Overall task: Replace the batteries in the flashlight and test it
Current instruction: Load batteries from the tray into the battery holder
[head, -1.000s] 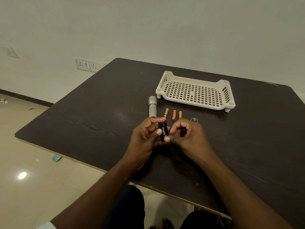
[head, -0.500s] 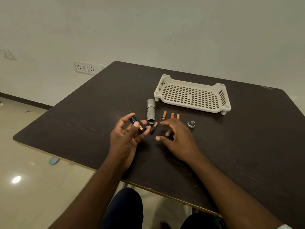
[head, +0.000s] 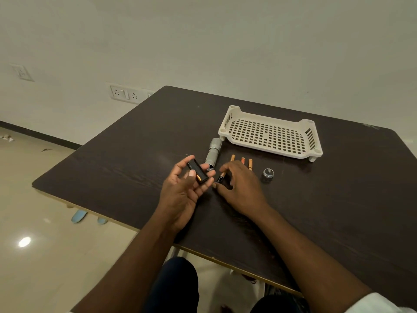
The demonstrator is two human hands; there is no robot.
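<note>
My left hand (head: pixel 180 193) holds a black battery holder (head: pixel 197 171) between thumb and fingers, palm turned up. My right hand (head: pixel 241 188) rests on the dark table (head: pixel 338 199), its fingertips pinching a black and copper battery (head: pixel 221 177) that lies on the surface. The grey flashlight body (head: pixel 212 154) lies just beyond my hands, open end toward me. Three orange batteries (head: pixel 242 161) lie side by side to its right, partly behind my right hand. The flashlight's end cap (head: pixel 268 173) sits further right.
A white perforated plastic tray (head: pixel 270 134) stands at the back of the table, behind the flashlight. The table's near edge runs just over my lap. Wall sockets (head: pixel 124 94) are on the wall to the left, and light blue slippers (head: pixel 79 216) lie on the floor.
My hands have come apart: the left one carried the black holder to the left, the right one went down to the table and now pinches a battery lying there. The view shifted slightly.
</note>
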